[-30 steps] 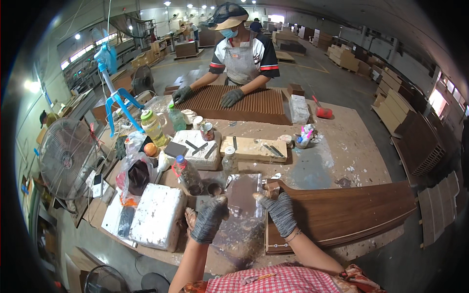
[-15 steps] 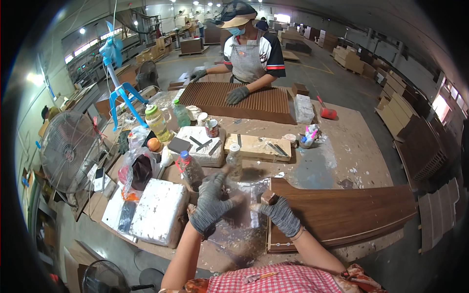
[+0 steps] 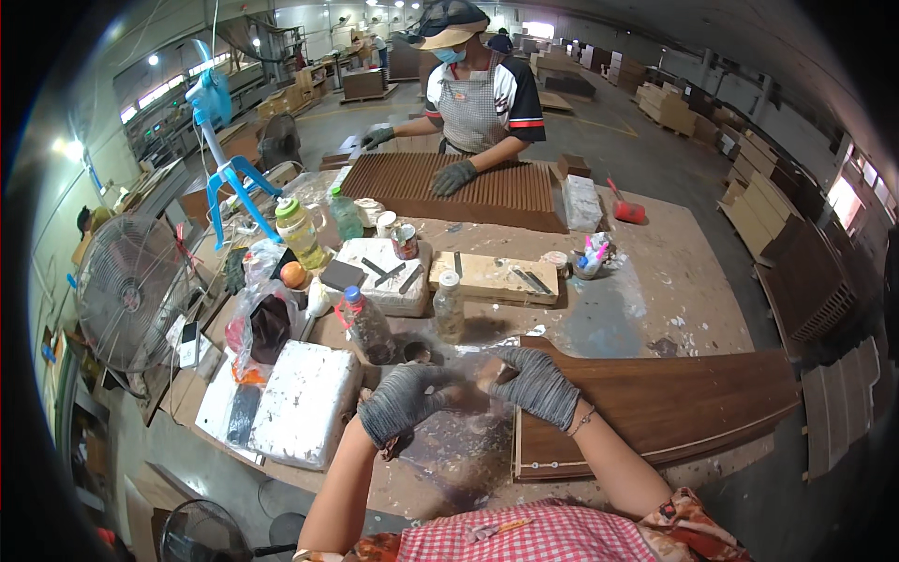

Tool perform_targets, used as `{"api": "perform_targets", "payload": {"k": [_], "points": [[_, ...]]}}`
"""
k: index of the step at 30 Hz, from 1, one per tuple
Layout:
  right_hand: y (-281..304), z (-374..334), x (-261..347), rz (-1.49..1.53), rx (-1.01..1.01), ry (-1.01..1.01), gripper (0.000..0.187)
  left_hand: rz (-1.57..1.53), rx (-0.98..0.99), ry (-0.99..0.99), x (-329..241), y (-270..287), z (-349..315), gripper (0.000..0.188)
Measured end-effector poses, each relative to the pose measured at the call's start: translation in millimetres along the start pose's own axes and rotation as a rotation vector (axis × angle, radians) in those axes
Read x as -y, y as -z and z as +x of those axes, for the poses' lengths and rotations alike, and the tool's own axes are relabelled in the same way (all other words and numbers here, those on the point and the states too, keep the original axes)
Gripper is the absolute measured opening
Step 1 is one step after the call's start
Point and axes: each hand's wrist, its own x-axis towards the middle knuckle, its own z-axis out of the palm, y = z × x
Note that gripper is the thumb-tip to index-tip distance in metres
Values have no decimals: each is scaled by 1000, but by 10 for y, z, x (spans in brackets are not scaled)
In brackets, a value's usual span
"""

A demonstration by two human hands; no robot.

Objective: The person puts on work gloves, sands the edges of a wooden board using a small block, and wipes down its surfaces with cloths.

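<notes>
The apron (image 3: 538,538) is red-checked, the 2 gloves (image 3: 541,384) grey.

Left hand (image 3: 407,403) hung left of the panel (image 3: 674,403), right hand (image 3: 540,384) overlapped its left end, white-capped bottle (image 3: 449,311) stood off its far-left corner, co-worker (image 3: 471,108) beyond it

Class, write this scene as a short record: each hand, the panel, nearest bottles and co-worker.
Left hand: gloved, fingertips blurred, grip unclear
Right hand: gloved, near the left, grip unclear
Panel: dark wood, lying on the table
Upright beyond hands: blue-capped bottle, white-capped bottle
Co-worker: one gloved hand on ribbed brown pieces
</notes>
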Motion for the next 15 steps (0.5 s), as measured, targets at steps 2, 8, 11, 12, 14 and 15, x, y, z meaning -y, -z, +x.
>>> {"api": "perform_targets", "payload": {"k": [2,8,11,12,14,15], "points": [[-29,6,-61,-19,-50,3,36,-107,10,51,-84,24,-14,25],[-190,36,-41,79,30,-3,31,28,-4,-14,29,-3,-69,25],[-189,39,-26,7,72,2,26,19,5,14,-56,-25,-59,24],[-242,15,-79,-4,-17,87,21,-1,14,55,-82,-27,-68,24],[-270,27,-156,-57,-64,157,20,-86,19,112,-95,-50,-75,24],[-287,22,-171,-109,-104,230,20,-85,19,112,-75,-61,-97,24]]}}
